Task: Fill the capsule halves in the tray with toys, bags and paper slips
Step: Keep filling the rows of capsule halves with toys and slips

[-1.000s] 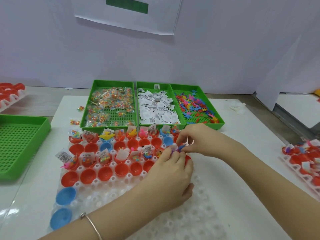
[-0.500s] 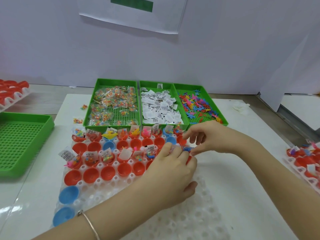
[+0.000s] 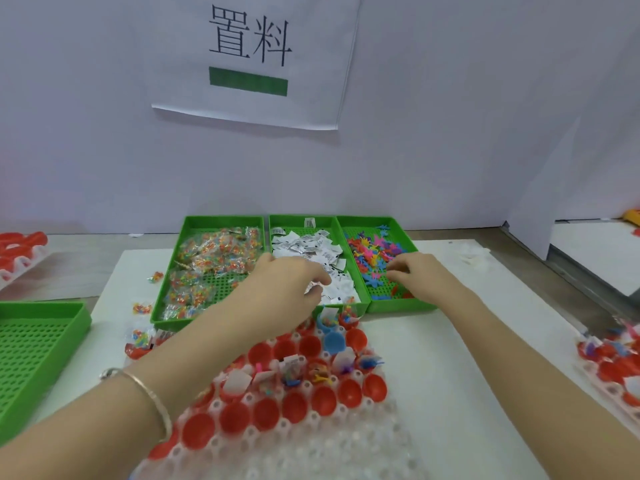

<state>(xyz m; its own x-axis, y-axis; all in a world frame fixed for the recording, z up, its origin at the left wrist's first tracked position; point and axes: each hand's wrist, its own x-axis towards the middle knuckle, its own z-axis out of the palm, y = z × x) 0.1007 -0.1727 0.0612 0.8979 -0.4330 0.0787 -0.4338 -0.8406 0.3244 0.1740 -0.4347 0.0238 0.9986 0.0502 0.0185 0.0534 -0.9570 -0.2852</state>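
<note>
Left hand point(image 3: 287, 282), right hand point(image 3: 419, 275) reached green bins point(image 3: 221, 221) on white mat point(image 3: 433, 358).

Left grip point(image 3: 291, 282): palm down; bare forearm stretches from the near-left corner of the counter point(image 3: 450, 358) toward its far edge; fingers point(image 3: 320, 279) curled downward, any hold not discernible. Right grip point(image 3: 417, 277): palm down; forearm enters from the near-right corner; fingers point(image 3: 394, 271) bent downward, hold likewise unclear.

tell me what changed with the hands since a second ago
Both hands left the capsule tray and reached forward: the left hand now over the paper slips bin, the right hand at the toys bin. Whether either grips anything is unclear. The bins and tray stayed put.
</note>
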